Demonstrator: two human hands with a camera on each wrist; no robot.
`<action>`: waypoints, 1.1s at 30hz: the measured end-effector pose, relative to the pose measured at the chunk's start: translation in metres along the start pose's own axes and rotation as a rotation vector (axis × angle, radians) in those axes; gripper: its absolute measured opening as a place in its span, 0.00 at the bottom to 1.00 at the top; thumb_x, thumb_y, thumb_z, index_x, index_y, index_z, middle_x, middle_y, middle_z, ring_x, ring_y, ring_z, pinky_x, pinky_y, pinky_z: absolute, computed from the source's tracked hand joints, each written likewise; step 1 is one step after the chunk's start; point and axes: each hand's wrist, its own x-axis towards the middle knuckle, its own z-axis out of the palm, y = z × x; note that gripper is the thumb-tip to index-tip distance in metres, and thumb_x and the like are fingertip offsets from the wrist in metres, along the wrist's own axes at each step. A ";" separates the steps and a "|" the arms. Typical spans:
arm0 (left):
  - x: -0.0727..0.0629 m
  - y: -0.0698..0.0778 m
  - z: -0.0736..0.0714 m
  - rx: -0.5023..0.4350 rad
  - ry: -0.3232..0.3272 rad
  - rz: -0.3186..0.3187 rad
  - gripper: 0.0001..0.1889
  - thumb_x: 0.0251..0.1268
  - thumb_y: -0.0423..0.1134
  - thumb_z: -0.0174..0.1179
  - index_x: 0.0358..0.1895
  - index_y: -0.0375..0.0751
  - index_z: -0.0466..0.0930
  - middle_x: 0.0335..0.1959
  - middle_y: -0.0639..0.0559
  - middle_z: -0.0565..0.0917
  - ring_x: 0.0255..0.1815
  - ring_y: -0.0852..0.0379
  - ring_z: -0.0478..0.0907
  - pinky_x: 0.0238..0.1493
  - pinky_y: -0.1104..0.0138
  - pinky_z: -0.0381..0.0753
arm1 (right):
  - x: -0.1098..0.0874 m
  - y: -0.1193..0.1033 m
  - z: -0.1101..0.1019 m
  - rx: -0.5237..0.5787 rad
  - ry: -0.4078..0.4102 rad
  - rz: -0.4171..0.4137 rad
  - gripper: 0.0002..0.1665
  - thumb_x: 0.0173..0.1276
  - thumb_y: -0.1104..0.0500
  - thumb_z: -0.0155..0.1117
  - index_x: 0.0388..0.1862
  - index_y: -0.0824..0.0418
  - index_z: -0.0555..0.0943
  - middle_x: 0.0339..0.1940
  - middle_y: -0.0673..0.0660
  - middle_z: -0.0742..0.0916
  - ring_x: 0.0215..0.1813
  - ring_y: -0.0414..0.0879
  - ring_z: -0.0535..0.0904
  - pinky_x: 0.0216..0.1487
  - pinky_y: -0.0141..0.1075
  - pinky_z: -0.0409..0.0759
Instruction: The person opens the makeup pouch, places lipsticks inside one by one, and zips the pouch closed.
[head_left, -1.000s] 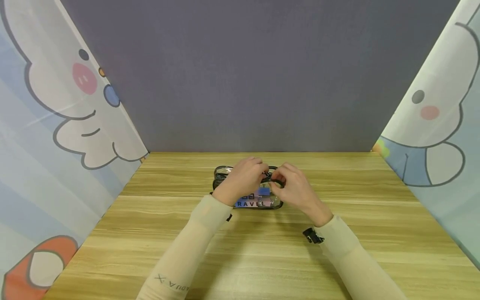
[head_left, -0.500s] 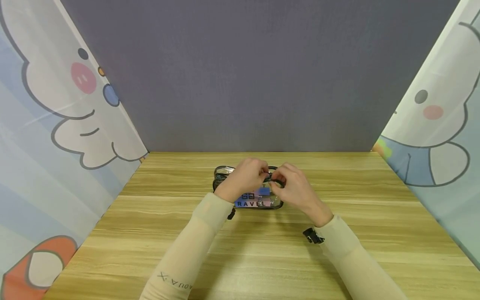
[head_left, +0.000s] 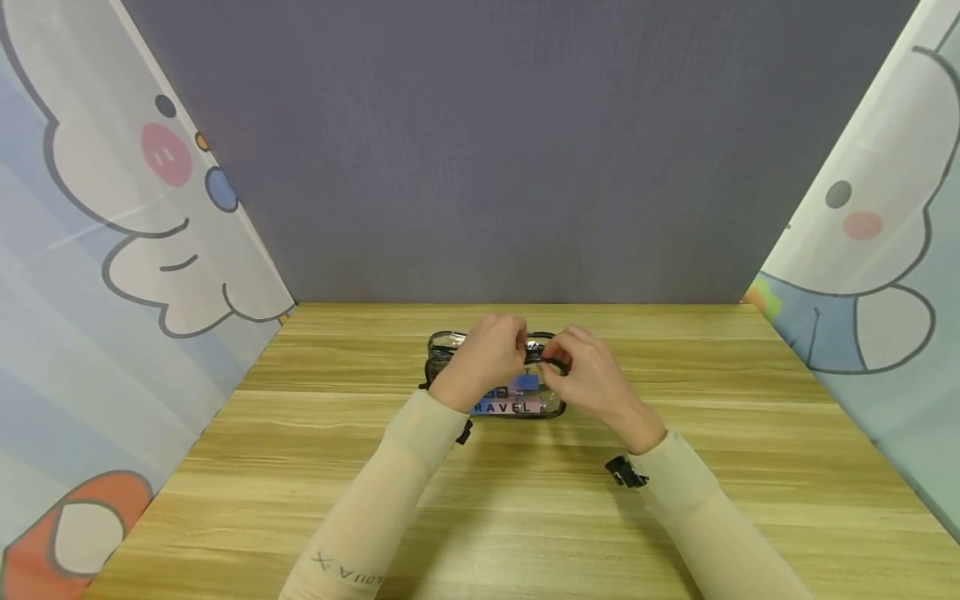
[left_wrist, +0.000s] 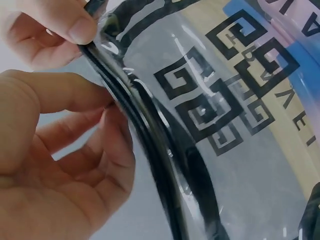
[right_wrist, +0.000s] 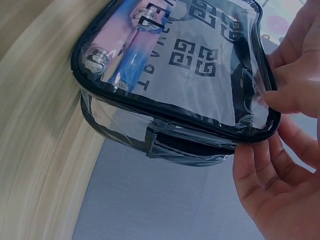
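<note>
A clear cosmetic pouch (head_left: 553,405) with black piping and dark lettering stands on the table between both hands. Pink and blue tubes or bottles (right_wrist: 129,65) show through its wall. At the pouch's top edge, my left hand (head_left: 487,354) pinches the black zipper (left_wrist: 145,125) between thumb and fingers; whether it has a pull tab there is hidden. My right hand (head_left: 592,375) grips the pouch's top right corner, thumb on the front and fingers beneath in the right wrist view.
The wood-grain table (head_left: 750,400) ends at a dark grey panel (head_left: 525,150) behind the pouch. Cartoon-printed curtains (head_left: 75,292) hang on the left and right. A black strap piece (head_left: 626,472) sits at the right wrist.
My left hand has shifted slightly to the left along the pouch's top edge, opening a wider gap between the hands. The right hand keeps its hold on the corner.
</note>
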 end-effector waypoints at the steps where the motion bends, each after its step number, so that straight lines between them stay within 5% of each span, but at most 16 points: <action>1: -0.001 0.000 -0.001 -0.001 0.001 -0.019 0.11 0.64 0.21 0.54 0.27 0.41 0.76 0.19 0.52 0.71 0.17 0.60 0.61 0.21 0.69 0.63 | 0.000 0.000 0.000 0.000 0.001 0.002 0.06 0.60 0.68 0.72 0.35 0.63 0.84 0.32 0.53 0.81 0.32 0.44 0.74 0.34 0.38 0.76; 8: -0.004 0.001 -0.004 0.039 0.026 -0.069 0.15 0.55 0.17 0.55 0.20 0.42 0.73 0.15 0.54 0.66 0.15 0.60 0.56 0.18 0.69 0.58 | 0.000 -0.001 0.000 -0.004 -0.009 0.017 0.06 0.61 0.68 0.72 0.36 0.63 0.83 0.32 0.53 0.81 0.33 0.44 0.74 0.34 0.38 0.76; 14: -0.006 -0.001 -0.004 -0.024 0.025 -0.100 0.20 0.57 0.20 0.55 0.16 0.47 0.62 0.11 0.57 0.56 0.12 0.61 0.50 0.16 0.69 0.54 | 0.000 -0.003 -0.001 -0.007 -0.023 0.030 0.05 0.62 0.68 0.71 0.36 0.63 0.83 0.33 0.53 0.80 0.33 0.44 0.73 0.35 0.39 0.76; 21: -0.008 -0.005 -0.004 -0.033 0.013 -0.133 0.17 0.68 0.30 0.59 0.20 0.44 0.70 0.11 0.56 0.62 0.10 0.61 0.56 0.17 0.68 0.60 | -0.002 -0.002 0.000 -0.016 -0.029 0.039 0.05 0.61 0.68 0.70 0.36 0.63 0.83 0.32 0.53 0.80 0.33 0.44 0.73 0.34 0.39 0.76; 33: -0.014 -0.013 -0.009 -0.052 0.014 -0.156 0.08 0.68 0.31 0.59 0.28 0.41 0.76 0.16 0.53 0.69 0.14 0.59 0.62 0.21 0.66 0.64 | -0.002 -0.001 0.000 -0.014 -0.030 0.074 0.06 0.60 0.68 0.70 0.36 0.63 0.84 0.33 0.53 0.81 0.34 0.45 0.75 0.36 0.39 0.76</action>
